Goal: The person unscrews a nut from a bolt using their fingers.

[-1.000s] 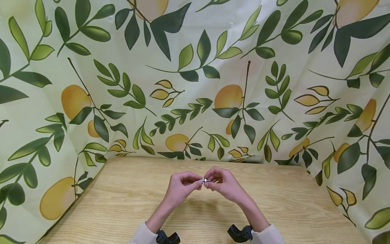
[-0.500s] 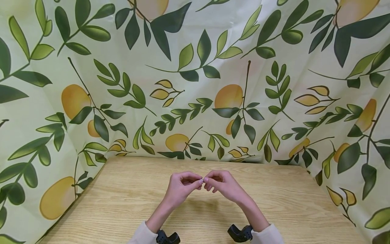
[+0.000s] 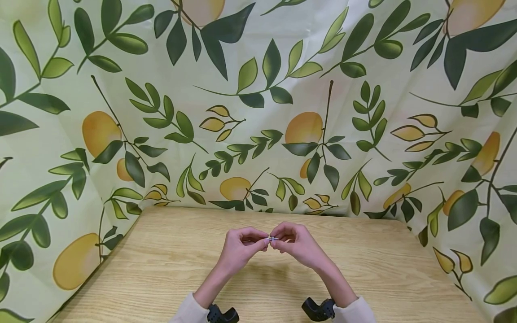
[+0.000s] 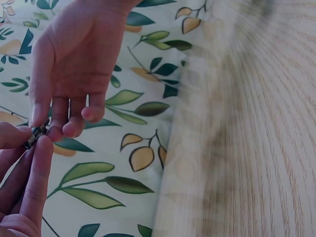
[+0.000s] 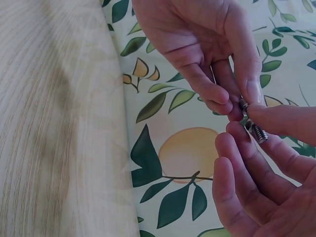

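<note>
A small threaded metal bolt is held between both hands, just above the table. A collar-like piece resembling a nut sits around it, partly covered by fingers. My left hand pinches one end of the bolt between thumb and fingertips. From the other side my right hand has thumb and index finger at the nut, its remaining fingers loosely bent. In the left wrist view the bolt is mostly hidden by the fingertips. The right wrist view shows its threads extending past the right thumb.
A light wooden table lies beneath the hands. Cloth printed with leaves and orange fruit hangs behind it and along both sides. Black wrist cameras are strapped near the cuffs.
Half a second ago the right fingers closed over the nut and covered it. Now they have shifted slightly up and back, and the metal shows between the hands. The left hand stays put.
</note>
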The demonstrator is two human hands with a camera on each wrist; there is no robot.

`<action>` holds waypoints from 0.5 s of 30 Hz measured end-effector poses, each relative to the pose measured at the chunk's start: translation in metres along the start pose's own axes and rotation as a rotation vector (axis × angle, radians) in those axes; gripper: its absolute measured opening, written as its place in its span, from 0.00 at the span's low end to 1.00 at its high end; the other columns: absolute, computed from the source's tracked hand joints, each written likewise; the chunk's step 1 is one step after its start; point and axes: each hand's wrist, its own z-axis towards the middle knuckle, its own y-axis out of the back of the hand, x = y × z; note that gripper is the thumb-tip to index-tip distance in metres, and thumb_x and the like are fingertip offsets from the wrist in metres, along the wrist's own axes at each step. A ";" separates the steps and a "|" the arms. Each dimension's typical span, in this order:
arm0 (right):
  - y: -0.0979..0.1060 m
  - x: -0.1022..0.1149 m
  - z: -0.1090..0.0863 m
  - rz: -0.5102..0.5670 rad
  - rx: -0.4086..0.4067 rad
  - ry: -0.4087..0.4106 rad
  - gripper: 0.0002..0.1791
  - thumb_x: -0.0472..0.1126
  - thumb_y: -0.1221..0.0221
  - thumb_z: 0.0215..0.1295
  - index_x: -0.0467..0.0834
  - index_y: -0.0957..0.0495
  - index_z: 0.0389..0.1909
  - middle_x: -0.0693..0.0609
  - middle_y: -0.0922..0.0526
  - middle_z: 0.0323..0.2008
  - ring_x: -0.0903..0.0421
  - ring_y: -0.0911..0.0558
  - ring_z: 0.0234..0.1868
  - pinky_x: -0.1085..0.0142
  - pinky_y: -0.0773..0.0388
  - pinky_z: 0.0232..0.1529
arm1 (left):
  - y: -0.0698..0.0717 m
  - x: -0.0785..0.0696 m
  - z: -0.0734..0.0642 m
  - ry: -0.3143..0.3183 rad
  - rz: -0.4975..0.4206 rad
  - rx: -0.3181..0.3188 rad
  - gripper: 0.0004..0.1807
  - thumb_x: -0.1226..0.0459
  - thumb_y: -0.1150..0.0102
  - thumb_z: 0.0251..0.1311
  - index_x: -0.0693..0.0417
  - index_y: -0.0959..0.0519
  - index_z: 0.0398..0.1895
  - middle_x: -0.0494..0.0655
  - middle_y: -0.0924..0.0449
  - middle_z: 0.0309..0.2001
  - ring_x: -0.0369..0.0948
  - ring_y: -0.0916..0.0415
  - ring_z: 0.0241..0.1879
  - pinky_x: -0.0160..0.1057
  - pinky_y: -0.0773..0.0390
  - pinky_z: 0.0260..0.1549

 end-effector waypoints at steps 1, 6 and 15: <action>0.000 0.000 0.000 -0.005 -0.004 -0.001 0.11 0.38 0.33 0.68 0.35 0.18 0.45 0.40 0.14 0.38 0.56 0.16 0.36 0.63 0.14 0.37 | 0.000 0.000 0.000 -0.002 0.001 0.001 0.08 0.68 0.29 0.62 0.66 0.12 0.40 0.65 0.11 0.39 0.37 0.12 0.31 0.37 0.10 0.38; 0.000 0.001 0.000 -0.014 -0.017 -0.005 0.11 0.36 0.32 0.65 0.36 0.18 0.44 0.42 0.14 0.39 0.56 0.16 0.39 0.66 0.16 0.38 | 0.000 0.000 0.000 -0.009 0.008 0.005 0.08 0.68 0.29 0.62 0.66 0.12 0.40 0.65 0.11 0.39 0.36 0.12 0.30 0.36 0.10 0.38; 0.003 0.002 0.000 -0.037 0.009 -0.050 0.14 0.44 0.38 0.73 0.35 0.16 0.46 0.43 0.13 0.35 0.53 0.15 0.36 0.62 0.14 0.36 | -0.001 0.001 0.000 -0.014 0.009 -0.002 0.08 0.68 0.29 0.62 0.66 0.12 0.40 0.65 0.11 0.38 0.36 0.12 0.30 0.37 0.10 0.38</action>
